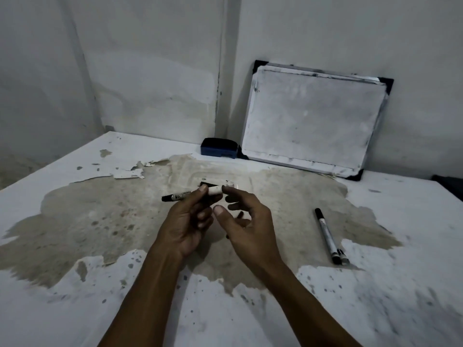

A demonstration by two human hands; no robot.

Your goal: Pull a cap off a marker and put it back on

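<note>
We had the marker [191, 193] up over the middle of the bench [75, 259], left hand [185, 221] curled round its barrel, black cap pointing left. Our right hand [246, 221] sat loose and holding nothing, one fingertip just touching the white end. It looked like we were mid-handling, cap not yet off. The next move, we judged, called for a firm pinch on one end while the left kept the barrel steady. Another marker [328, 236] lay to the right; the whiteboard [313, 121] leaned on the wall beside an eraser [219, 147].
</note>
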